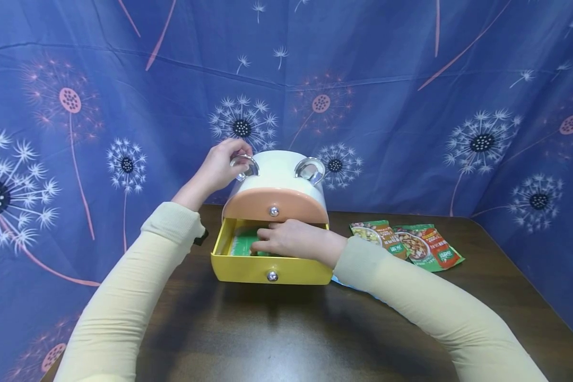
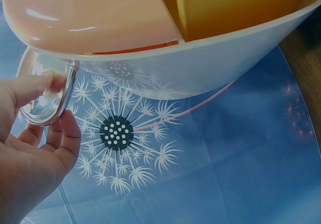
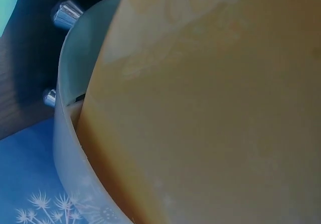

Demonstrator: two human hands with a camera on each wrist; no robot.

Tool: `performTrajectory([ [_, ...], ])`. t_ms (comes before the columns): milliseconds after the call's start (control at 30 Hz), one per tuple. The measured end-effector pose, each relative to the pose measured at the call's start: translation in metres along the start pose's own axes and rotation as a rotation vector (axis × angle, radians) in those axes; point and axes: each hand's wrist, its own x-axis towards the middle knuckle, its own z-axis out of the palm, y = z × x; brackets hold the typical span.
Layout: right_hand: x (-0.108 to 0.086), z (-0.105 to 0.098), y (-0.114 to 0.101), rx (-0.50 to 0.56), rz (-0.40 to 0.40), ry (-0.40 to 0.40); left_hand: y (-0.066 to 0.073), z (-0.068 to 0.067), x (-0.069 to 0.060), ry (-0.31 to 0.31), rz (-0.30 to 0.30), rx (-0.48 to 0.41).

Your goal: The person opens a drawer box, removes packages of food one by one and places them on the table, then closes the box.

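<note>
A white rounded box (image 1: 280, 162) with two silver ear-like rings has a closed peach upper drawer (image 1: 277, 199) and a pulled-out yellow lower drawer (image 1: 248, 269). My left hand (image 1: 224, 164) grips the left silver ring (image 2: 45, 108), its thumb and fingers around the rim. Inside the yellow drawer lies a green packet (image 1: 242, 243). My right hand (image 1: 298, 240) reaches over the drawer's right side, fingers bent down at the packet; whether they hold it cannot be told. The right wrist view shows mostly the yellow drawer wall (image 3: 200, 108), without the hand.
Two green and red food packets (image 1: 379, 233) (image 1: 430, 246) lie on the brown table (image 1: 277, 339) to the right of the box. A light-blue edge of something (image 1: 341, 282) shows under my right forearm. A blue dandelion-patterned cloth (image 1: 387, 106) hangs behind.
</note>
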Motion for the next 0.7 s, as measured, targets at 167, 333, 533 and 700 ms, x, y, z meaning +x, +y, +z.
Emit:
performTrajectory([
  [167, -0.004, -0.004, -0.001, 0.002, 0.05, 0.007, 0.0, 0.0, 0.0, 0.006, 0.009, 0.002],
  [333, -0.007, -0.005, 0.0, -0.021, 0.052, 0.007, -0.002, 0.001, 0.0, 0.015, 0.023, 0.0],
  [533, -0.012, -0.01, 0.001, 0.004, 0.051, 0.013, -0.001, 0.001, 0.0, 0.004, 0.017, -0.017],
  [700, -0.014, -0.017, 0.002, 0.02, 0.059, 0.028, 0.0, 0.0, 0.0, 0.003, 0.011, -0.01],
])
